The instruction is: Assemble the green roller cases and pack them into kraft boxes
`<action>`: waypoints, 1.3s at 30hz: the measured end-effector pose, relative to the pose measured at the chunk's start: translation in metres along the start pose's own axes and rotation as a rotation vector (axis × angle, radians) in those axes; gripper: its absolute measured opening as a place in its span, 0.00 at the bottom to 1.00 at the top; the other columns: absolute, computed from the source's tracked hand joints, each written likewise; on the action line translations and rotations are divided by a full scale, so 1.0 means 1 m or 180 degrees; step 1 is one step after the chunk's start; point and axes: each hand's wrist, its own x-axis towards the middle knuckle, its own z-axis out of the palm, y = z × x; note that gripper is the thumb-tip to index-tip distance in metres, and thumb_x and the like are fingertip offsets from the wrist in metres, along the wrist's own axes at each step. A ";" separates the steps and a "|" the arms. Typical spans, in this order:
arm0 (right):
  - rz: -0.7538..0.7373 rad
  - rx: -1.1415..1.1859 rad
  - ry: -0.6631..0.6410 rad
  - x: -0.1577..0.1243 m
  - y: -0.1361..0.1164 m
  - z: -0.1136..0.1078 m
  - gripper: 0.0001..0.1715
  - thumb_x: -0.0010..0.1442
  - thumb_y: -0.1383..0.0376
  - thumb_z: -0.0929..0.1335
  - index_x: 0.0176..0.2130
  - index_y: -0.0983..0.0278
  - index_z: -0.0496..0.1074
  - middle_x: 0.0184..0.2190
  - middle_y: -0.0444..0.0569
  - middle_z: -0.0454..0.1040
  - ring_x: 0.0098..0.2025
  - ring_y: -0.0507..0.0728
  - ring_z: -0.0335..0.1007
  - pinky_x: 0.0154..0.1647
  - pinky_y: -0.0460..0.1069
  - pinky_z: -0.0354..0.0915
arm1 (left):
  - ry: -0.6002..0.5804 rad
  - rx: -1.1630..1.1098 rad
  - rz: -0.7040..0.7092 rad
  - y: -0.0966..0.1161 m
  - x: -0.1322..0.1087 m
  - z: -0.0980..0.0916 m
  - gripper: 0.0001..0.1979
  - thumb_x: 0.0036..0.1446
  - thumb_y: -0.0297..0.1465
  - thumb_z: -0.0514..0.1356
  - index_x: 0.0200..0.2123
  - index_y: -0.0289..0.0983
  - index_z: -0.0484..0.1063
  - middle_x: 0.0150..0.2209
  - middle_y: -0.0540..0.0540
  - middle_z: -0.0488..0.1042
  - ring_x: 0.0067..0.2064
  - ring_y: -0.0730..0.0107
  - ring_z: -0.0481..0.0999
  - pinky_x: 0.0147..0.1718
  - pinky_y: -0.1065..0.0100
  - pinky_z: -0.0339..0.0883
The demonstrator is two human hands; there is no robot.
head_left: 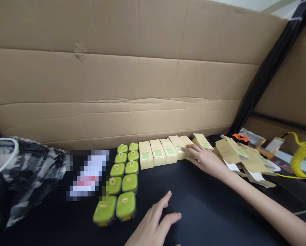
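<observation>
A row of small beige cardboard boxes (158,153) with green-and-white labels stands against the cardboard wall. My right hand (197,156) reaches to the right end of this row, its fingers bent around the front of the last box (189,140) and partly hiding it. Just right of that hand, another box (203,140) leans tilted. Over the dark table, my left hand (155,222) is open with fingers apart, holding nothing. To its left, several green-lidded containers (129,183) with small loop handles stand in two columns.
Flattened beige cartons (245,157) lie piled on the right, near an orange tool (240,137) and a coiled yellow cord (301,159). A camouflage-patterned cloth (37,171) is at the left, beside a blurred-out item (90,174). A tall cardboard wall (129,78) closes off the back.
</observation>
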 end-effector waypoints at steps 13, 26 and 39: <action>-0.0137 0.0054 0.0023 0.006 0.009 0.000 0.12 0.65 0.68 0.65 0.48 0.65 0.69 0.47 0.50 0.72 0.45 0.57 0.71 0.45 0.56 0.67 | 0.0250 -0.0221 0.0027 -0.008 -0.006 0.012 0.25 0.55 0.33 0.62 0.55 0.37 0.63 0.64 0.25 0.54 0.56 0.46 0.70 0.48 0.52 0.71; 0.1076 -0.0759 0.0359 -0.004 0.050 0.004 0.16 0.64 0.60 0.66 0.49 0.65 0.68 0.49 0.52 0.70 0.50 0.60 0.68 0.50 0.61 0.64 | 0.0480 -0.0372 0.0093 -0.013 -0.008 0.017 0.24 0.59 0.45 0.55 0.56 0.42 0.62 0.65 0.32 0.54 0.56 0.52 0.71 0.50 0.57 0.71; 0.1518 -0.0515 0.1115 -0.002 0.034 -0.020 0.26 0.64 0.52 0.61 0.52 0.69 0.62 0.47 0.63 0.67 0.36 0.64 0.72 0.35 0.58 0.66 | 0.0108 -0.0423 -0.0133 -0.006 -0.008 0.009 0.27 0.55 0.35 0.62 0.57 0.40 0.61 0.66 0.30 0.51 0.59 0.49 0.67 0.53 0.53 0.68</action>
